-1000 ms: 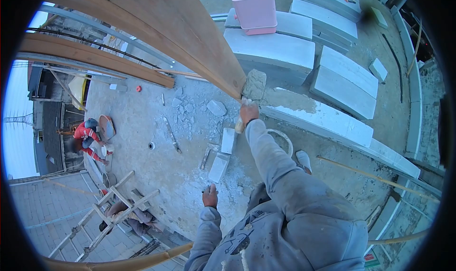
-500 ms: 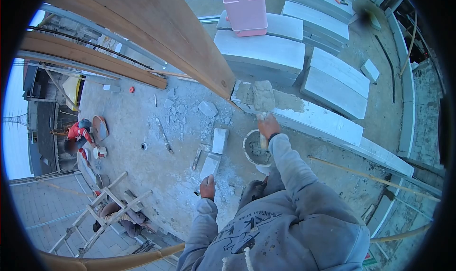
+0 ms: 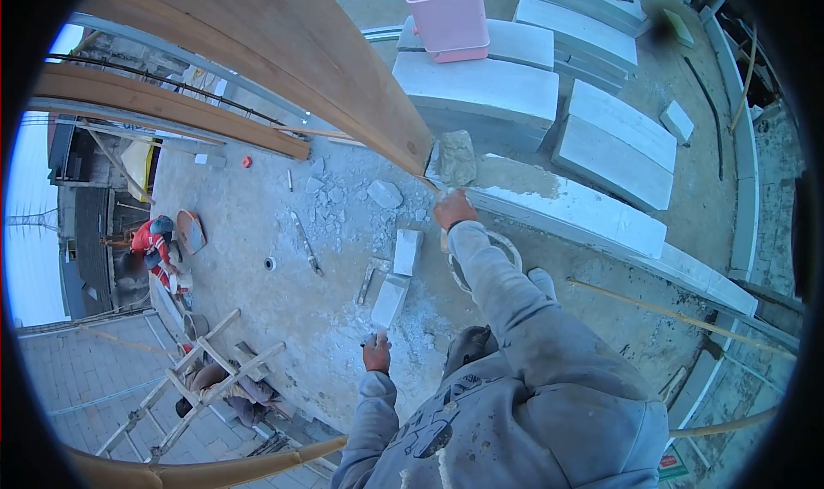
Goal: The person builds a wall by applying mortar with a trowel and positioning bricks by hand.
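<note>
My right hand [image 3: 453, 208] is closed around the handle of a trowel [image 3: 457, 157], whose broad blade is coated with grey mortar. The blade lies over the left end of a low wall of pale blocks [image 3: 584, 223], beside the wooden post [image 3: 365, 77]. A patch of wet mortar [image 3: 519, 177] covers the wall top just right of it. Below my right forearm stands a bucket [image 3: 512, 250], partly hidden by the sleeve. My left hand [image 3: 376, 353] is curled in front of my body, above the floor; what it holds, if anything, is too small to make out.
Stacked pale blocks [image 3: 481, 86] lie beyond the wall, with a pink container [image 3: 446, 17] on top. Two loose blocks [image 3: 391, 300], a level-like bar [image 3: 305, 244] and rubble [image 3: 330, 199] are on the floor. A person in red [image 3: 154, 244] crouches at left, near a wooden ladder [image 3: 184, 377].
My right hand and the trowel have moved left along the wall top, towards the wooden post. My forearm now covers much of the bucket. The left hand stays nearly in place.
</note>
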The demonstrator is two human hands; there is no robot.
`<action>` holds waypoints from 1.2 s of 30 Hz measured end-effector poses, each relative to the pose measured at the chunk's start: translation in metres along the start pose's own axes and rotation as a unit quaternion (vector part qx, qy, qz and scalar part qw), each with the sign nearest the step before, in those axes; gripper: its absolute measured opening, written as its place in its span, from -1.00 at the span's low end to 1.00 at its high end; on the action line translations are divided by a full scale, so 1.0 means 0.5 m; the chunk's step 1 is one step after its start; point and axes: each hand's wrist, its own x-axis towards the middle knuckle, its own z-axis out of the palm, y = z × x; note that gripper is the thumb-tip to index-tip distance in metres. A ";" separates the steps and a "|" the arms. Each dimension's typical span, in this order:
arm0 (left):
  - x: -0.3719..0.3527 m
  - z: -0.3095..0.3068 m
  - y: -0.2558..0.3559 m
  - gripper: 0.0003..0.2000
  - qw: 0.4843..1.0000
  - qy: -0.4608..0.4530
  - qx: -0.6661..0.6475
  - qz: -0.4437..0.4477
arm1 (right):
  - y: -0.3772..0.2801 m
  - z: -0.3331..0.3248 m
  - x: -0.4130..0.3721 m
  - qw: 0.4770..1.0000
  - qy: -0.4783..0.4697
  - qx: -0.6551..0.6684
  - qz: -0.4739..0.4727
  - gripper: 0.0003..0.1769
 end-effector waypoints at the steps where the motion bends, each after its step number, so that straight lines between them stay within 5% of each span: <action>1: -0.002 0.003 -0.014 -0.59 1.000 -0.001 -0.001 -0.001 | -0.003 -0.006 0.009 1.000 -0.016 -0.011 -0.017 -0.70; 5: -0.009 0.019 -0.025 -0.59 1.000 -0.018 0.014 -0.013 | 0.045 -0.119 -0.030 0.986 -0.068 0.120 -0.092 -0.68; 6: -0.006 0.024 -0.021 -0.59 0.999 -0.025 0.018 -0.011 | 0.047 -0.127 -0.047 0.926 -0.047 0.363 0.091 -0.65; 7: 0.001 0.029 -0.016 -0.59 0.999 -0.024 0.031 -0.002 | 0.055 -0.130 -0.063 0.778 -0.017 0.570 0.265 -0.61; 11: 0.020 0.048 0.031 -0.56 0.999 -0.022 0.019 0.039 | 0.089 -0.092 -0.123 0.780 0.035 0.576 0.243 -0.53; 13: 0.024 0.061 0.059 -0.55 0.998 -0.028 0.020 0.045 | 0.147 -0.137 -0.189 0.741 0.018 0.636 0.215 -0.48; 20: -0.008 0.150 0.084 -0.55 0.997 -0.023 0.060 0.049 | 0.289 -0.084 -0.217 0.769 0.105 0.609 0.166 -0.47; 23: -0.041 0.178 0.086 -0.57 0.992 -0.043 0.092 0.073 | 0.360 -0.076 -0.232 0.767 0.074 0.611 0.184 -0.52; 25: -0.057 0.198 0.096 -0.57 0.989 -0.047 0.112 0.079 | 0.423 -0.129 -0.274 0.687 0.016 0.700 0.192 -0.58; 29: -0.087 0.244 0.111 -0.56 0.991 -0.032 0.120 0.054 | 0.515 -0.090 -0.303 0.725 0.001 0.674 0.138 -0.61; 31: -0.090 0.274 0.079 -0.55 0.991 -0.022 0.112 0.065 | 0.553 -0.130 -0.336 0.692 -0.075 0.707 0.124 -0.58; 36: -0.165 0.365 0.137 -0.59 0.996 -0.027 0.064 0.053 | 0.610 -0.142 -0.346 0.774 -0.158 0.603 0.110 -0.52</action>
